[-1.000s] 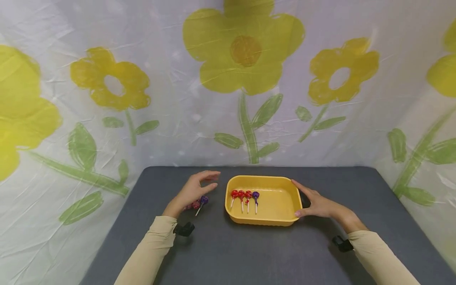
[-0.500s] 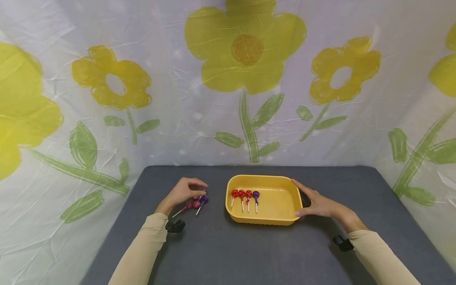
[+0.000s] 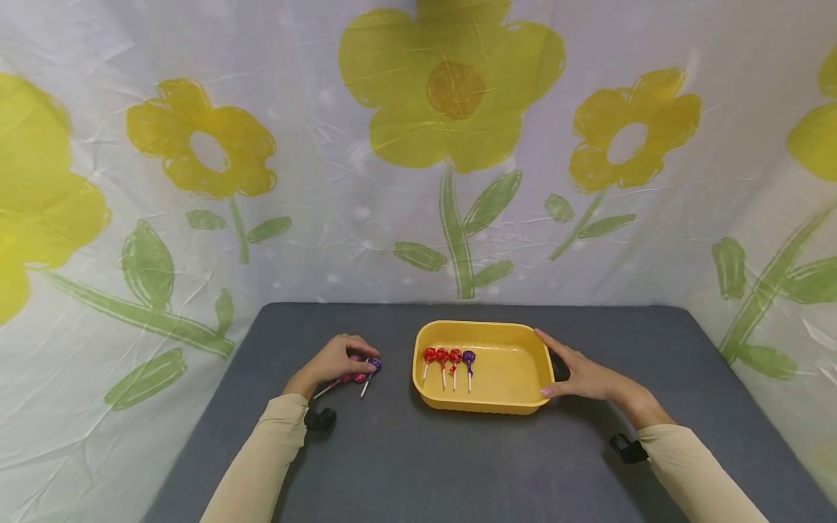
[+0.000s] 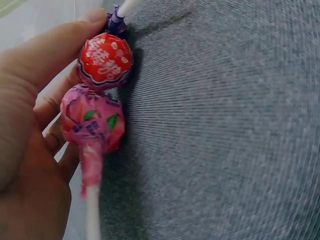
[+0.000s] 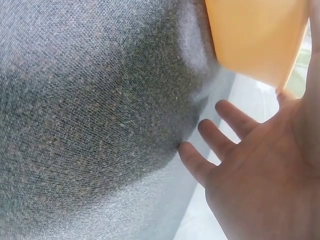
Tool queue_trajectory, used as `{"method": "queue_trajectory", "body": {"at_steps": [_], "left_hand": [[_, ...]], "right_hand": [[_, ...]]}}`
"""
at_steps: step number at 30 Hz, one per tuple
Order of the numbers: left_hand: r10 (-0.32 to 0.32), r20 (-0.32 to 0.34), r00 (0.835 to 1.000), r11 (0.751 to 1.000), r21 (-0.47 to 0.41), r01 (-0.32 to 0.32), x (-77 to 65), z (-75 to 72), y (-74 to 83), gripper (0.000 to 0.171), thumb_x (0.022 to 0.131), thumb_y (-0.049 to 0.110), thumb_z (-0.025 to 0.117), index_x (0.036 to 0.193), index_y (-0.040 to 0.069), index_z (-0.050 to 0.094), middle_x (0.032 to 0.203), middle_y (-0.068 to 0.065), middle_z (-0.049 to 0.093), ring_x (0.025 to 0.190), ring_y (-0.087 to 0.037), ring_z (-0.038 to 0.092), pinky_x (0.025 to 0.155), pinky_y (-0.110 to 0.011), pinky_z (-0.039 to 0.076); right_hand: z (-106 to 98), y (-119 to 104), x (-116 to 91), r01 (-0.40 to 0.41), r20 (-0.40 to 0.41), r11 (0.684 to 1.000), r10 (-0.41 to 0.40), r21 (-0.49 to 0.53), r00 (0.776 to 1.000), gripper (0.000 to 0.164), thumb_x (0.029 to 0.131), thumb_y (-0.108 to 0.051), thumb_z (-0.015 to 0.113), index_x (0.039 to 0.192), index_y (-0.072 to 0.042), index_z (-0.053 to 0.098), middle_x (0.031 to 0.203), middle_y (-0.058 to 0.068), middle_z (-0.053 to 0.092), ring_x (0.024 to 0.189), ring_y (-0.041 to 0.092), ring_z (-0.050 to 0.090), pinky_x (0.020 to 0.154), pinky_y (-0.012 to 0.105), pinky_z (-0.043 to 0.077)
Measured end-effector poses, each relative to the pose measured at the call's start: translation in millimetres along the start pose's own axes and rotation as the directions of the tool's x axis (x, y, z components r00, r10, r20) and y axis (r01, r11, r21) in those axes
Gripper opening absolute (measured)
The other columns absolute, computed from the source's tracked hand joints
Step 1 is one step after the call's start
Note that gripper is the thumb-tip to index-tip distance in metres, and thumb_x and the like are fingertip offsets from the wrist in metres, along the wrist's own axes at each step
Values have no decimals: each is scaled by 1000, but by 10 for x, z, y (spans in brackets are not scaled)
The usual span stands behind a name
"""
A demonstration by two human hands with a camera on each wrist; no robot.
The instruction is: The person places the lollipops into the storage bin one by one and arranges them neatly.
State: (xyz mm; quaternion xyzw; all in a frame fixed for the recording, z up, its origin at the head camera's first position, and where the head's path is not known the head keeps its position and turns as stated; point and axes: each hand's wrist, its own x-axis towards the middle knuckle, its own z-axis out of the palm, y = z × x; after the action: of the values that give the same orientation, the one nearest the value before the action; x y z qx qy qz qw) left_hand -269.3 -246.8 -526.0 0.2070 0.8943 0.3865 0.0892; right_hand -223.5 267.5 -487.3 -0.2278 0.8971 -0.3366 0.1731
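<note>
My left hand [image 3: 335, 362] is at the small pile of lollipops on the left, its thumb and forefinger about the head of a purple lollipop [image 3: 375, 364]. In the left wrist view the thumb touches that wrapper, while a red lollipop [image 4: 106, 60] and a pink lollipop [image 4: 92, 117] lie beside the fingers; the forefinger is mostly hidden. My right hand [image 3: 580, 374] rests against the right end of the yellow tray [image 3: 484, 408], thumb and forefinger spread along its rim. Its other fingers [image 5: 217, 140] extend loosely below the tray's corner in the right wrist view.
Inside the tray, several lollipops stand in a row at the left: red lollipops [image 3: 442, 356] and one purple lollipop [image 3: 468, 358]. Both tray and pile are on a dark grey table [image 3: 418, 465]. A flower-printed cloth [image 3: 314, 240] hangs behind the table.
My left hand has come left and down from beside the tray, and its thumb and forefinger have closed on the purple lollipop. The right hand and the tray stay put.
</note>
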Motion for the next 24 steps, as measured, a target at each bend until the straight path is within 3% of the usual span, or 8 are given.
{"method": "queue_trajectory", "body": {"at_steps": [10, 17, 24], "left_hand": [[1, 2, 1000, 1000, -2, -1, 46, 41, -56, 24, 79, 32, 84, 101, 26, 80, 97, 5, 74, 92, -11, 59, 83, -26, 45], [3, 0, 1000, 1000, -12, -3, 41, 51, -55, 22, 79, 33, 84, 100, 26, 79, 98, 5, 75, 94, -13, 59, 87, -30, 45], [-15, 0, 1000, 1000, -25, 15, 41, 62, -52, 22, 78, 32, 84, 99, 26, 80, 100, 5, 76, 94, -13, 61, 89, -31, 46]], "right_hand": [[-13, -7, -1, -2, 1, 1000, 2, 4, 1000, 113, 80, -38, 81, 161, -22, 3, 166, 24, 8, 147, 57, 14, 104, 80, 25], [-3, 23, 12, -42, 4, 999, 42, 8, 999, 113, 81, -41, 80, 161, -29, 1, 166, 21, 8, 147, 56, 14, 103, 80, 25], [3, 40, 19, -42, 2, 999, 42, -7, 999, 113, 81, -42, 80, 161, -27, 2, 166, 21, 8, 147, 56, 15, 105, 79, 24]]}}
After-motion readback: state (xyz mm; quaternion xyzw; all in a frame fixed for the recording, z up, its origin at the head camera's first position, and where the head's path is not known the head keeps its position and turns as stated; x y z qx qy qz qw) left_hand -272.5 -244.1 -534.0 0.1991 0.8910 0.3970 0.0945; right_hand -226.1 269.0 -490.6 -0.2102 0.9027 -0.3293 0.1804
